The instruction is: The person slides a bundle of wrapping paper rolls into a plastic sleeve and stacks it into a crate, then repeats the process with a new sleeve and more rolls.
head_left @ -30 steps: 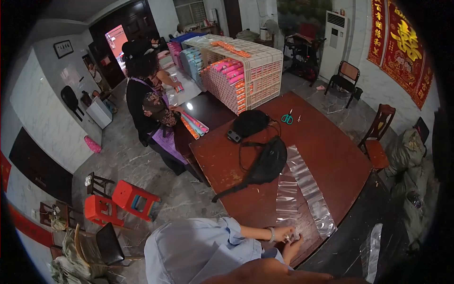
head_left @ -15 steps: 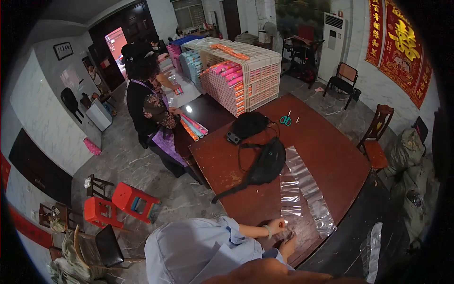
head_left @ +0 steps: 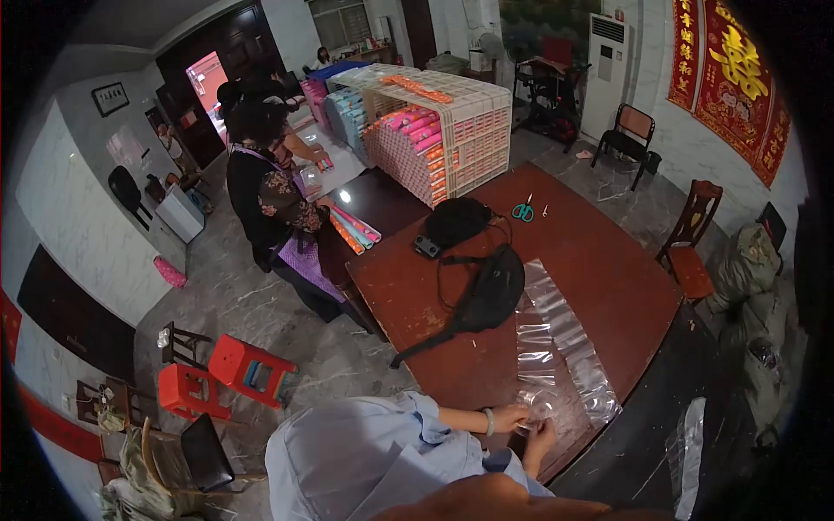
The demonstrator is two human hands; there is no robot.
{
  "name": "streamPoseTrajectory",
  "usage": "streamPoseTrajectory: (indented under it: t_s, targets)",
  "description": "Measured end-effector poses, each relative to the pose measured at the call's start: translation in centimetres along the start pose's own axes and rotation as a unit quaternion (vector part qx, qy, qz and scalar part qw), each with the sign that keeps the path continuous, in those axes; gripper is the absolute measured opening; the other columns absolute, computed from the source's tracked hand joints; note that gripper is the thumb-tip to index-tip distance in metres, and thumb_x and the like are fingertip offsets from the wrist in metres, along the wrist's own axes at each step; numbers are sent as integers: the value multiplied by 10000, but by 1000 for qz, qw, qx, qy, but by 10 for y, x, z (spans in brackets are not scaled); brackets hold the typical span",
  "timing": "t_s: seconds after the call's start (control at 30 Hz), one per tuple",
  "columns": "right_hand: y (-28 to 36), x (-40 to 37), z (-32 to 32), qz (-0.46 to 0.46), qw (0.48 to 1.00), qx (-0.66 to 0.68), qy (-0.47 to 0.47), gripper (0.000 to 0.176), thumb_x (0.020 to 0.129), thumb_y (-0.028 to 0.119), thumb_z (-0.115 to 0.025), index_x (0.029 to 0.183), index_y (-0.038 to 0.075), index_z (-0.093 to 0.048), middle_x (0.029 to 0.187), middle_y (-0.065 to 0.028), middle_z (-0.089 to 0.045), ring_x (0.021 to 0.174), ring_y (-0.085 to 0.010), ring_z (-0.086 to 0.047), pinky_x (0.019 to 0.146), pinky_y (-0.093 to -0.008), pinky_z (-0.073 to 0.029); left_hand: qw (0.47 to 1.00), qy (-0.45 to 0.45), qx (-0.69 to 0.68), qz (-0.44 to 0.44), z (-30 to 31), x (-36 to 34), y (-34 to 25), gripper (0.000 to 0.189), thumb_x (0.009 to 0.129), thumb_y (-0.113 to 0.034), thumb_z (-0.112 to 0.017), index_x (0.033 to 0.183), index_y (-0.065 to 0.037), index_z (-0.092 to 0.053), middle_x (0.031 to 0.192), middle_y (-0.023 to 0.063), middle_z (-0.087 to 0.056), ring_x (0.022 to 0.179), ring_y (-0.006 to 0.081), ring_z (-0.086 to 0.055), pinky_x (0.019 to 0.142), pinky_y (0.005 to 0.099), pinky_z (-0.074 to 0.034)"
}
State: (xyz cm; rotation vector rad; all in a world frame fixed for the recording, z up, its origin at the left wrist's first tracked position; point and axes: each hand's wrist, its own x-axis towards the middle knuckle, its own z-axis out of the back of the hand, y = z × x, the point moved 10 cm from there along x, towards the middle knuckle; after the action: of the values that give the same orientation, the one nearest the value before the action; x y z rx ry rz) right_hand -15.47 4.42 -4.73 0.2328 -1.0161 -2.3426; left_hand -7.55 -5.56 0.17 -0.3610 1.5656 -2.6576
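Note:
Near the front edge of the brown table [head_left: 599,234], my left hand [head_left: 512,418], with a pale bracelet at the wrist, and my right hand [head_left: 540,439] are close together. Their fingers pinch a piece of clear plastic film [head_left: 542,405], which is crumpled and partly hidden by the fingers. Just beyond lies a short clear plastic sleeve [head_left: 535,352], flat on the tabletop. A longer clear plastic sleeve [head_left: 573,343] runs beside it toward the table's right edge.
A black waist bag [head_left: 491,295], a black cap-like item [head_left: 458,224] and teal scissors [head_left: 523,210] lie farther up the table. A plastic crate [head_left: 476,143] holds many colourful rolls. At left, a co-worker [head_left: 261,195] handles rolls [head_left: 354,227]. More film [head_left: 689,456] lies right.
My hands have drawn closer together, with the right hand raised toward the left. The clear film between them now shows more plainly. The view has shifted slightly.

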Motion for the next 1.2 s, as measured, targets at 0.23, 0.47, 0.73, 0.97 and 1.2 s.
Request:
streamPoseTrajectory:
  t_s: [0.23,0.47,0.73,0.97,1.2]
  targets:
    - [8,-7,9,-37,978,198,-60,201,749,3,-650,727,29,-451,644,-7,-420,589,-121,-385,543,-247,-348,991,-102,57,70,34,-10,41,121,735,-49,-573,758,-39,-455,712,140,-500,685,334,-511,608,401,-412]
    - [-8,-12,-44,-145,887,432,71,230,782,31,-672,708,90,-462,673,43,-431,619,-56,-387,552,-202,-328,976,-149,39,156,50,-23,61,181,772,-123,-637,726,-43,-482,653,127,-524,602,304,-528,552,386,-422]
    - [-52,-18,-55,-240,801,548,-37,140,791,42,-659,791,84,-526,677,47,-461,574,-41,-425,494,-184,-344,968,-192,61,146,41,-35,35,115,757,-65,-623,764,-48,-510,697,104,-559,602,227,-566,546,335,-452]
    - [-29,-4,-32,-114,921,373,10,153,726,-49,-621,826,42,-549,762,-6,-526,635,-87,-504,565,-215,-413,953,-194,-23,231,20,-48,50,233,713,-46,-693,845,-60,-501,683,54,-524,595,165,-528,566,289,-455]
    - [-26,-15,17,-36,982,178,-58,226,706,-38,-630,922,20,-600,902,-61,-571,723,-147,-561,616,-262,-459,947,-132,-171,238,-18,-49,48,303,756,-59,-703,983,-62,-501,797,15,-513,702,76,-484,625,220,-431]
